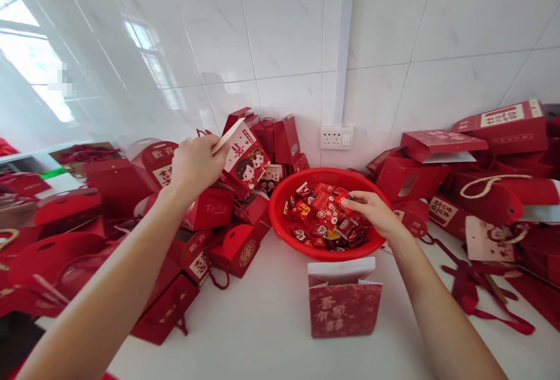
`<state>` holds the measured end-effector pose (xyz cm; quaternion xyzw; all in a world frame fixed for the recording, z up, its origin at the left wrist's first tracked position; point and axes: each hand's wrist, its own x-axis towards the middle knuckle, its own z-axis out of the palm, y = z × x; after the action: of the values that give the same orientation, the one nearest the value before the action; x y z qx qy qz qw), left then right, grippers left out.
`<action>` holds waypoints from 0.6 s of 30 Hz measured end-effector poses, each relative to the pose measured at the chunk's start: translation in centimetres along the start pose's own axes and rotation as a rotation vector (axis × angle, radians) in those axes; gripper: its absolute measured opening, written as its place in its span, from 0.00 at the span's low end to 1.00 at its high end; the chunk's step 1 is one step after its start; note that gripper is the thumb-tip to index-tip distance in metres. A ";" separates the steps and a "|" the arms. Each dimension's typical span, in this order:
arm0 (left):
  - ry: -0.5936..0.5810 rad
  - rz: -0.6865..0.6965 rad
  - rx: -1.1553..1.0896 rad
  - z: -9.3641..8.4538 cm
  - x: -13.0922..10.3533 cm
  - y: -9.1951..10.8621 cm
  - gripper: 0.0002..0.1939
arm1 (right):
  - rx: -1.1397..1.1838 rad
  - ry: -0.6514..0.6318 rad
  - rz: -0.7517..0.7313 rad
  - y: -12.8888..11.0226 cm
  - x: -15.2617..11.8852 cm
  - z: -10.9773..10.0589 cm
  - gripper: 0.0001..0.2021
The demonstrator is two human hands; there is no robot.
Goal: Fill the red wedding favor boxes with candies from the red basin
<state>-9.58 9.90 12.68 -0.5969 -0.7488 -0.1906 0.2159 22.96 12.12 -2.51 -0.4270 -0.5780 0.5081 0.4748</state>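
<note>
My left hand [199, 161] grips the top edge of a red and pink bag [247, 158] printed with two cartoon figures, raised above the pile of boxes. Over the right side of a red plastic basket [280, 225], my right hand [371, 210] pinches a small red packet [345, 202]. Wrapped candies [326, 208] fill the basket. In front of it, a dark red paper bag [343, 310] stands upright on the white table [258, 322], its white-lined top open.
Red gift boxes [118, 187] are heaped on the left, more boxes [411, 176] on the right. Dark red ribbons [468, 287] lie at the right. Behind is a tiled wall [289, 24] with a socket [336, 137].
</note>
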 end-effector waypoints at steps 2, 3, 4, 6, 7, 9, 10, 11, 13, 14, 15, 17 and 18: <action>-0.008 0.025 0.006 0.4 0.3 0.2 0.17 | -0.015 0.001 -0.001 0.1 0.0 0.0 0.21; -0.016 0.036 0.010 0.7 0.4 0.3 0.17 | -0.022 0.004 0.000 0.1 0.0 0.0 0.21; -0.033 0.047 0.015 1.0 0.6 0.4 0.17 | -0.027 0.006 0.003 0.1 0.0 0.0 0.21; -0.086 0.068 0.031 1.8 0.8 0.8 0.17 | -0.031 0.008 0.012 0.1 0.0 0.0 0.21; -0.117 0.075 0.043 2.1 0.8 1.0 0.17 | -0.030 0.009 0.015 0.1 -0.1 0.0 0.21; -0.159 0.082 0.067 2.7 0.9 1.4 0.17 | -0.027 0.011 0.016 0.0 -0.1 0.0 0.22; -0.160 0.080 0.072 2.8 1.0 1.6 0.17 | -0.026 0.011 0.017 0.0 0.0 0.0 0.22; -0.148 0.076 0.069 2.8 1.1 1.7 0.17 | -0.025 0.011 0.018 0.0 0.0 0.0 0.22; -0.106 0.099 0.032 2.6 1.8 1.9 0.18 | -0.020 0.009 0.024 0.0 0.0 0.0 0.23; -0.085 0.137 0.001 2.4 2.4 2.0 0.18 | -0.016 0.009 0.027 0.1 0.0 0.0 0.23; -0.072 0.190 -0.034 2.2 3.1 2.1 0.18 | -0.010 0.009 0.028 0.1 0.0 0.0 0.23; -0.082 0.307 -0.086 2.0 4.7 2.4 0.18 | -0.003 0.011 0.025 0.3 0.0 0.0 0.23; -0.108 0.349 -0.093 2.0 5.4 2.6 0.18 | -0.004 0.011 0.024 0.3 0.0 0.0 0.23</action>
<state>-8.31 15.96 14.07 -0.7366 -0.6347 -0.1523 0.1773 22.96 12.19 -2.81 -0.4374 -0.5712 0.5103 0.4712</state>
